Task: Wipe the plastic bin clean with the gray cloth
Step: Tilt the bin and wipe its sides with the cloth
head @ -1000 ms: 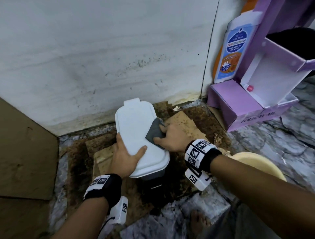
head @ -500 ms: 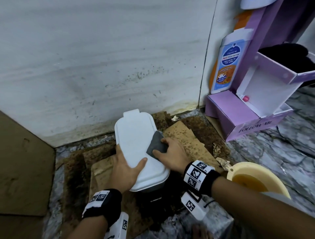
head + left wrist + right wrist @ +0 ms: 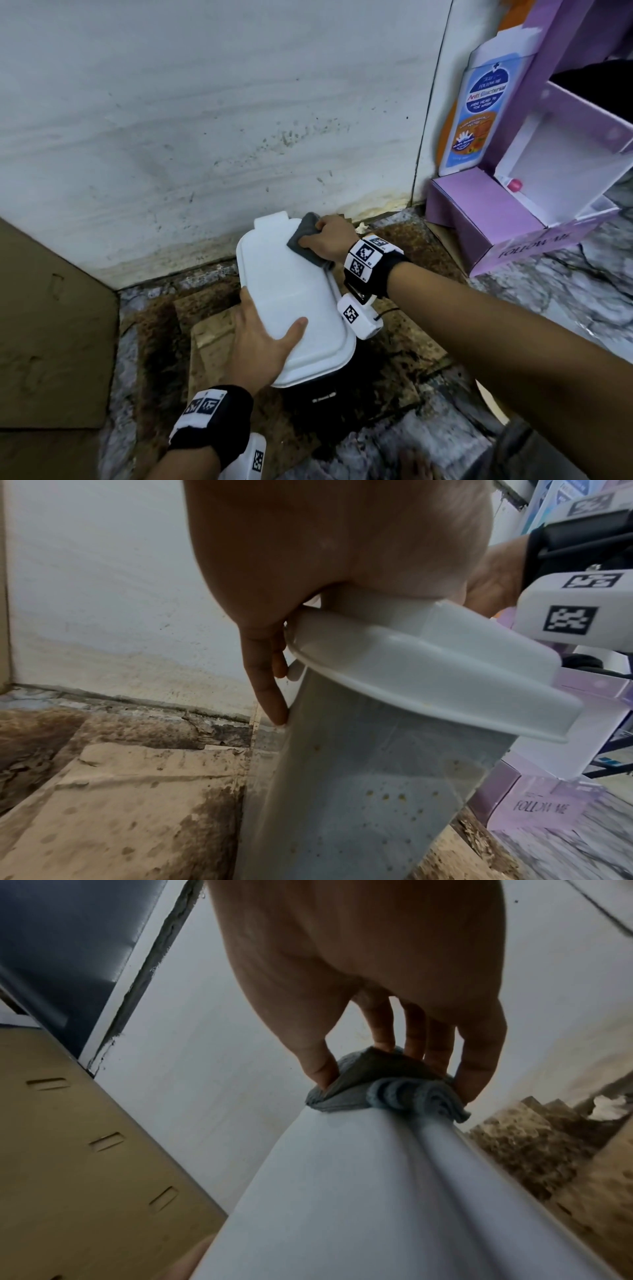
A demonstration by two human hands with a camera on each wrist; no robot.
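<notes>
A plastic bin with a white lid [image 3: 294, 301] stands on the floor by the wall; its grey body [image 3: 369, 791] shows in the left wrist view. My left hand [image 3: 263, 339] lies over the lid's near left edge, thumb on top, fingers [image 3: 270, 685] straight down the bin's side. My right hand [image 3: 329, 240] grips the folded gray cloth [image 3: 303, 238] and presses it on the lid's far right corner. In the right wrist view thumb and fingers [image 3: 476, 1064] pinch the cloth [image 3: 377, 1091] against the lid [image 3: 359, 1191].
Stained brown cardboard [image 3: 212, 329] lies under the bin. A white wall [image 3: 205, 120] rises just behind it. A purple box [image 3: 479, 219] with a bottle [image 3: 479, 113] stands at the right. A brown board [image 3: 44, 325] leans at the left. The floor is marble [image 3: 565, 281].
My right hand has slid the cloth from the lid's right middle up to its far right corner. The left hand keeps its hold on the near edge. The view has shifted closer.
</notes>
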